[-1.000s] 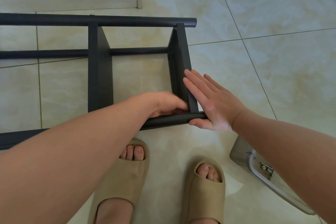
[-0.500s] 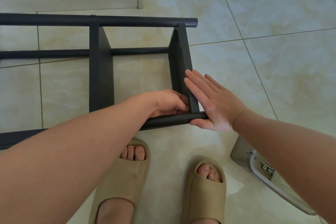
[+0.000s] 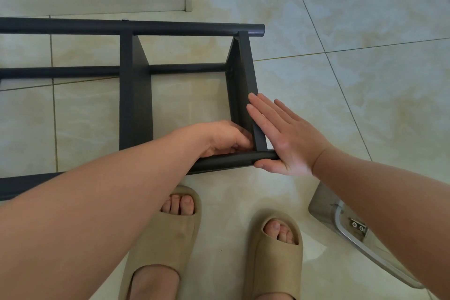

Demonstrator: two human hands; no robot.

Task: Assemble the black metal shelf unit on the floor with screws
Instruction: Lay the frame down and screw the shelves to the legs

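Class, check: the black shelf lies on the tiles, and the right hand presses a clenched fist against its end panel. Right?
No: the head view shows the right hand flat, fingers straight, against the end panel of the black shelf.

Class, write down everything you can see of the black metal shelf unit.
The black metal shelf unit lies on the tiled floor: matt round tubes joined by flat panels. A screw head shows on the far tube. The right hand presses flat against the end panel and near tube; the left hand, fingers curled, touches that corner from inside.
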